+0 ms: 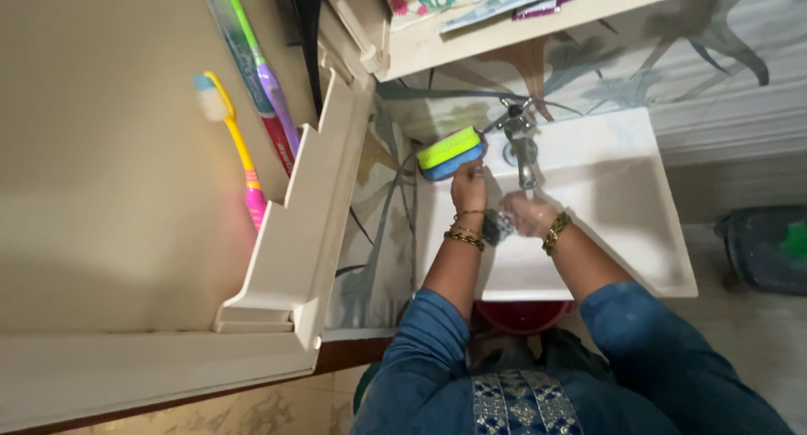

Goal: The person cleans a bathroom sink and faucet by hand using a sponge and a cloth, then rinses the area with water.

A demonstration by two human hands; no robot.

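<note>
Left hand [468, 183] is being reached up to the green-blue brush [452, 152], grip closed on it. Right hand [528, 214] is being held under the tap [523, 149], dark scrubber [496, 226] alongside; grip state can't be told.

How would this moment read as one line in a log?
left hand: on green-blue brush | right hand: under tap | white sink

our sleeves [437, 334]: blue
our bangles [465, 236]: gold
sink [622, 200]: white
brush [451, 152]: green and blue
toothbrush [235, 141]: yellow and pink
</note>
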